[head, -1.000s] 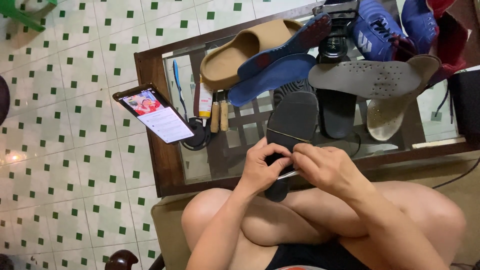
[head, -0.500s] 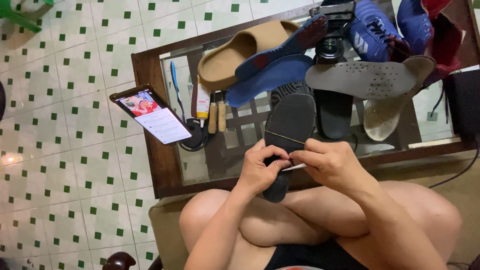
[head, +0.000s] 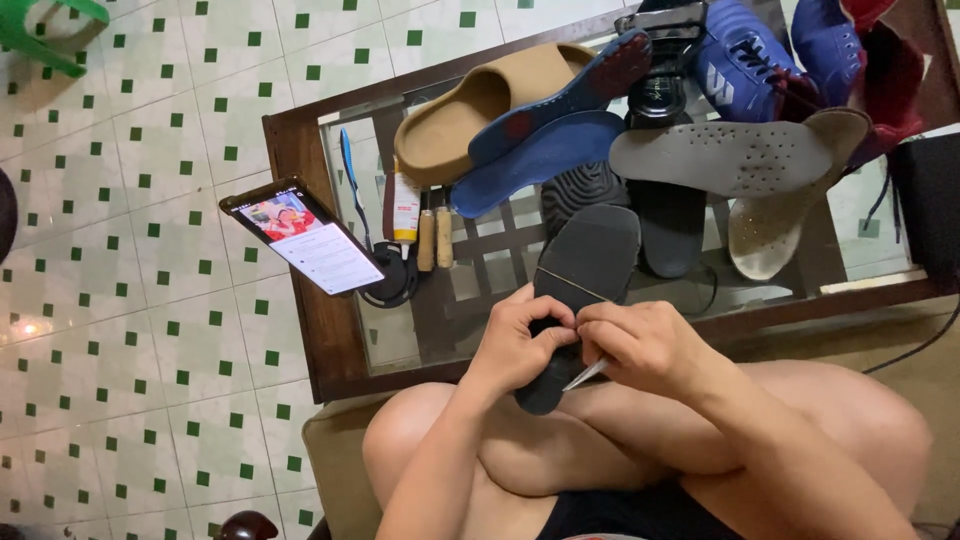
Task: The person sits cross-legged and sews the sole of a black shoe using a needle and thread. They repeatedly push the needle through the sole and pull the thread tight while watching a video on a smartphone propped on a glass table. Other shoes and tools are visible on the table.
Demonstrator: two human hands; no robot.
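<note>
Both my hands on a black insole, held over my lap at the near edge of the glass table.

My left hand [head: 515,345] pinches the black insole [head: 572,290] at its middle, and my right hand [head: 640,345] touches it just beside, holding a thin silvery tool [head: 585,375] that pokes out below the fingers. Beyond, on the wood-framed glass table [head: 300,160], lie a tan slide [head: 470,110], two blue insoles [head: 545,155], a grey perforated insole [head: 720,155] and blue shoes [head: 750,55]. A lit phone [head: 305,240] leans at the table's left edge.
</note>
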